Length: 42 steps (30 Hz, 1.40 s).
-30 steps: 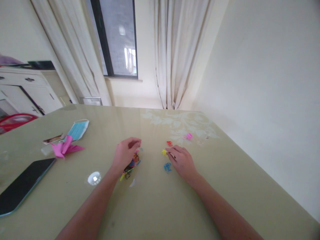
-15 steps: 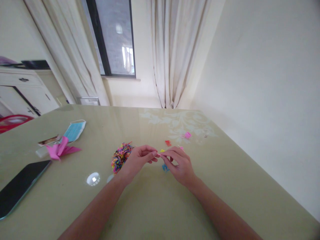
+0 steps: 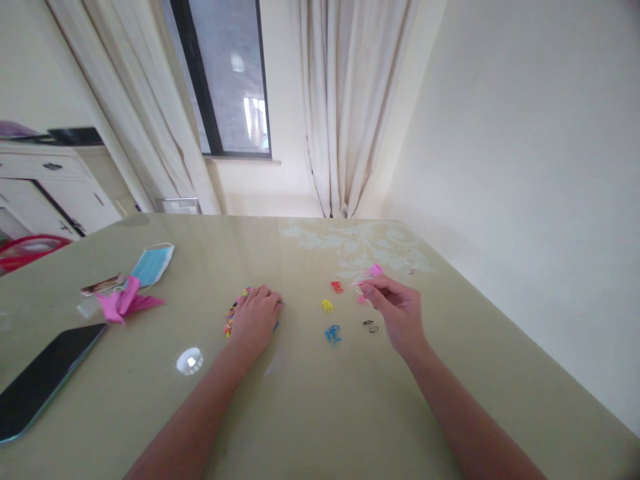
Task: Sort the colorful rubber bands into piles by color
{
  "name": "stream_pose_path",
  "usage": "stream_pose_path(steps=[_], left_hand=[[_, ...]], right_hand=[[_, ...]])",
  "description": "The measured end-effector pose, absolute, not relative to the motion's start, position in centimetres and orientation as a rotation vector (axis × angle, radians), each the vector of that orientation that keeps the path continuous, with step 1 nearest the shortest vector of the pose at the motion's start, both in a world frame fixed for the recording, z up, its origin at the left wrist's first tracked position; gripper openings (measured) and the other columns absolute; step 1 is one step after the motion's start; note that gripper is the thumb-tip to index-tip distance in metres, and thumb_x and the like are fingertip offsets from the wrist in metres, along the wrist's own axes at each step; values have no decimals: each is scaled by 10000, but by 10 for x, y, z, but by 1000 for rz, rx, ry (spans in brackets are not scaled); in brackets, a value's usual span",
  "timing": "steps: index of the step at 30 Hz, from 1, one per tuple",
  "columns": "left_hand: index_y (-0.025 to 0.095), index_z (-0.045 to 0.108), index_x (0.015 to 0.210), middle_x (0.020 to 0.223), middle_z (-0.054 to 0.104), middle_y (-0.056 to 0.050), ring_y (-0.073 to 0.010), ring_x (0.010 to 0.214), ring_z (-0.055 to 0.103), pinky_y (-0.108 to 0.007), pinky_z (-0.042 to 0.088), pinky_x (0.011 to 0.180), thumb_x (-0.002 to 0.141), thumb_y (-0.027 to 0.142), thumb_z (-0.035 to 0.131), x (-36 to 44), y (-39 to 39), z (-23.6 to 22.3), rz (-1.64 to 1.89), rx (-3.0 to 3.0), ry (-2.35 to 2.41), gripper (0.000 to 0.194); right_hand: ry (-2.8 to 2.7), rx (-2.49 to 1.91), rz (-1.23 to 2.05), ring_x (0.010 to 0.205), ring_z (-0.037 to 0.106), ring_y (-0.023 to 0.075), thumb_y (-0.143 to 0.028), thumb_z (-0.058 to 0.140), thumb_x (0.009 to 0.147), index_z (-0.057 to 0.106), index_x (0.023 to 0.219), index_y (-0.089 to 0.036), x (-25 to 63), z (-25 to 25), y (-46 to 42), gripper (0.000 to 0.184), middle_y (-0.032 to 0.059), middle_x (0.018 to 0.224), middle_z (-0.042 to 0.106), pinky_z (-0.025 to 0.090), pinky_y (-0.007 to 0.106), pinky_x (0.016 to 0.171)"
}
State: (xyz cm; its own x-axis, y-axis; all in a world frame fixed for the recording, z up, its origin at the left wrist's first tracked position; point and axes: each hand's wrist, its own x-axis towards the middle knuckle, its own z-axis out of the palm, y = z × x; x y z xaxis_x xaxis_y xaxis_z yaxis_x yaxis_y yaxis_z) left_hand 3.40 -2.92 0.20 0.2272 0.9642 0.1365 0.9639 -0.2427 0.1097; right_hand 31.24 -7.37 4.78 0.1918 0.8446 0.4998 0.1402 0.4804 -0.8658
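A heap of multicoloured small rubber bands (image 3: pixel 231 319) lies left of centre on the table. My left hand (image 3: pixel 256 317) rests on top of it, fingers lying over the bands and hiding most of them. At the right, my right hand (image 3: pixel 395 307) pinches a pink rubber band (image 3: pixel 361 285) between thumb and forefinger, just above the table. Between the hands are small sorted groups: red bands (image 3: pixel 337 287), yellow bands (image 3: pixel 327 305) and blue bands (image 3: pixel 333 334). Black bands (image 3: pixel 371 327) lie below the right hand, and a bright pink clump (image 3: pixel 375 269) just beyond it.
On the left of the glossy table (image 3: pixel 300 413) lie a dark phone (image 3: pixel 47 373), a pink folded paper figure (image 3: pixel 127 301), a blue face mask (image 3: pixel 153 265) and a brown narrow packet (image 3: pixel 103 285). A clear dome-like piece (image 3: pixel 190 361) sits nearer. A wall (image 3: pixel 540 200) borders the right.
My hands have parted from their meeting at the centre. The left moved left onto the heap; the right moved right with the pink band, uncovering the yellow, blue and black bands.
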Motion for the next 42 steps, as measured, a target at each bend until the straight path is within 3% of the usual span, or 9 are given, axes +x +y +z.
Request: stream_pose_path(steps=[5,11,18,23,28,34,42], left_hand=[[222,750,1041,1179,729,-137,-325,1156,629,-462,446,981,1028,281,472,34,-28,1,289,2484,1948,285],[210,717,1020,1141,719,-135,-319,1123,630,-443,446,956,1021,277,455,36,-28,2,383,2518,1972,271],[210,658,1027,1017,765,-107,-268,981,696,-377,475,891,1041,280,400,36,-25,6,685,2314,1897,268],[232,655,927,884,767,-53,-227,863,714,-341,511,820,990,357,481,36,-21,5,968,2058,1621,223],[204,713,911,815,757,-37,-207,789,699,-327,542,757,891,428,614,47,-25,7,1071,1770,1251,245],[169,757,944,784,758,-39,-188,759,692,-306,549,732,846,476,704,65,-41,15,974,1571,1038,327],[165,801,961,771,750,-39,-168,740,660,-279,520,707,866,441,722,71,-48,16,918,1611,954,303]], right_hand=[[-1236,-1027,642,574,549,132,-394,835,810,835,815,-236,322,47,-66,158,28,722,741,460,266,521],[-1326,-1370,685,593,604,153,-415,804,758,844,822,-180,356,26,-40,247,50,710,766,450,280,562],[-1493,-1636,462,598,692,209,-295,715,778,844,745,-200,367,-2,-26,163,71,673,781,475,307,575],[-1564,-1752,312,611,710,230,-198,692,787,834,702,-230,366,-2,-26,169,71,668,782,472,319,573],[-1653,-1565,245,588,644,185,-288,668,884,831,795,-222,351,11,-36,197,65,758,796,488,319,613],[-1869,-1165,423,613,580,136,-420,749,935,794,1116,-211,295,17,-68,280,54,898,760,499,279,623],[-1848,-1044,401,675,615,147,-302,667,997,793,930,-211,280,16,-77,169,41,807,713,485,269,638]])
